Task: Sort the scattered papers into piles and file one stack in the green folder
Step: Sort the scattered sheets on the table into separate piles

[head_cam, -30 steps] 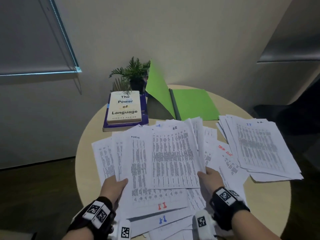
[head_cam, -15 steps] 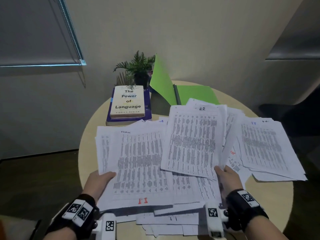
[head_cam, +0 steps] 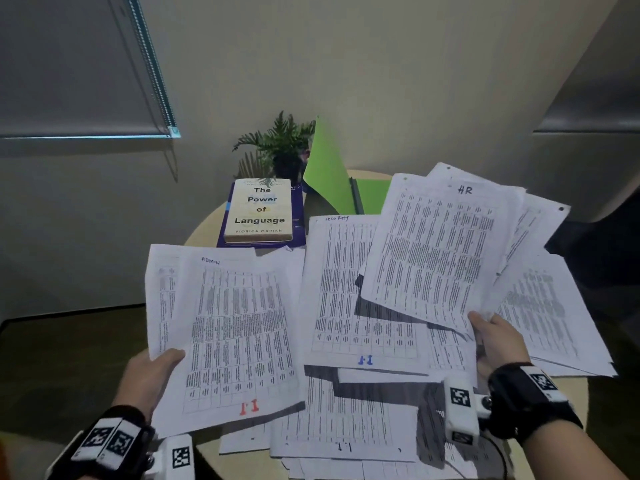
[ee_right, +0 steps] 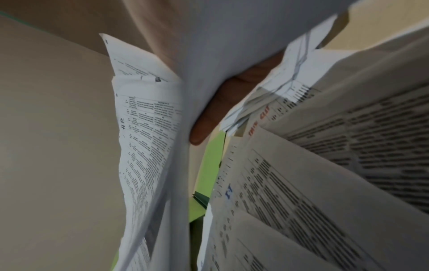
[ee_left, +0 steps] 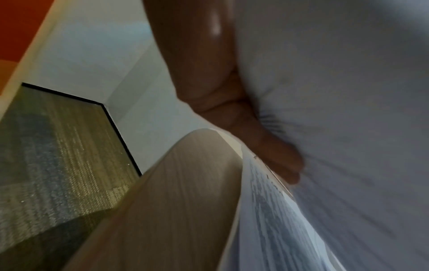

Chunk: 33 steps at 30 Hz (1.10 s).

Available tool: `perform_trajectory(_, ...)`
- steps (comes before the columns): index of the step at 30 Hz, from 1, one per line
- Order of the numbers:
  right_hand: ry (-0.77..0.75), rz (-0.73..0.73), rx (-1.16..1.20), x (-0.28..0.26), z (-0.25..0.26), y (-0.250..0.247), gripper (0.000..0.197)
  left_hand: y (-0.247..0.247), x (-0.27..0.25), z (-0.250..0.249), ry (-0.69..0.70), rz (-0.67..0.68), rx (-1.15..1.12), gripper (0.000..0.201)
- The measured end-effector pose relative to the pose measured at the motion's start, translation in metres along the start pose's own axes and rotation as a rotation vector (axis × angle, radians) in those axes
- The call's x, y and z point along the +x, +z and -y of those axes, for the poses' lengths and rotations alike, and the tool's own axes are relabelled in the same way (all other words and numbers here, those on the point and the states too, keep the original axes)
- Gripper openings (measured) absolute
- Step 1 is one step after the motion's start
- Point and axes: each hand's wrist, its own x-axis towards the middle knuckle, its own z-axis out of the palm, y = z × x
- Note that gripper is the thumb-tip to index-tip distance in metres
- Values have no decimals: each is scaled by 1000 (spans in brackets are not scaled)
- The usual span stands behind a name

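My left hand [head_cam: 157,367] grips a bundle of printed sheets headed ADMIN [head_cam: 228,334] by its lower left corner, lifted off the table. My right hand [head_cam: 491,336] pinches a second bundle headed HR [head_cam: 436,251] at its lower right corner, held higher and tilted. In the right wrist view a finger [ee_right: 209,121] lies under the HR sheets [ee_right: 148,139]; in the left wrist view fingers [ee_left: 274,150] press beneath the paper [ee_left: 348,110]. More sheets [head_cam: 356,306] lie spread across the round table [head_cam: 201,237]. The green folder [head_cam: 329,174] stands open at the back.
A book titled The Power of Language [head_cam: 259,211] lies on a purple book at the back left, a small potted plant [head_cam: 280,147] behind it. A pile of sheets [head_cam: 550,317] overhangs the table's right edge. Carpeted floor [ee_left: 58,155] lies left of the table.
Both hands have lifted their bundles off the spread and drawn them apart: the ADMIN sheets went left, the HR sheets up and right, uncovering a sheet marked in blue beneath.
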Motion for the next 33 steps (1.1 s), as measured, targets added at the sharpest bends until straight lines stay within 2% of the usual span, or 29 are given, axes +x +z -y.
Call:
perform_trajectory(8, -52, 24, 22, 4, 29, -4, 22, 3, 3, -22, 61, -11, -1, 31)
perform_trajectory(14, -72, 37, 52, 0, 36, -12, 37, -6, -2, -43, 109, 14, -40, 29)
perform_trajectory(19, -19, 102, 43, -12, 28, 2, 24, 13, -3, -36, 113, 69, -42, 40)
perform_trajectory(23, 24, 141, 22, -30, 14, 25, 31, 37, -16, -29, 91, 178, -97, 44)
perform_trajectory(26, 71, 175, 27, -41, -1, 42, 14, 56, -29, -32, 61, 266, -184, 44)
perform_trajectory(27, 87, 176, 23, -43, -6, 48, 13, 62, -33, -33, 53, 283, -183, 50)
perform_trajectory(29, 103, 173, -1, -45, -18, 56, 16, 70, -32, -28, 50, 337, -99, 80)
perform_trajectory(30, 103, 177, -23, -44, -27, 60, 18, 74, -31, -25, 61, 372, -55, 86)
perform_trajectory(33, 114, 194, -60, -42, -46, 70, 15, 85, -29, -15, 42, 439, -16, 61)
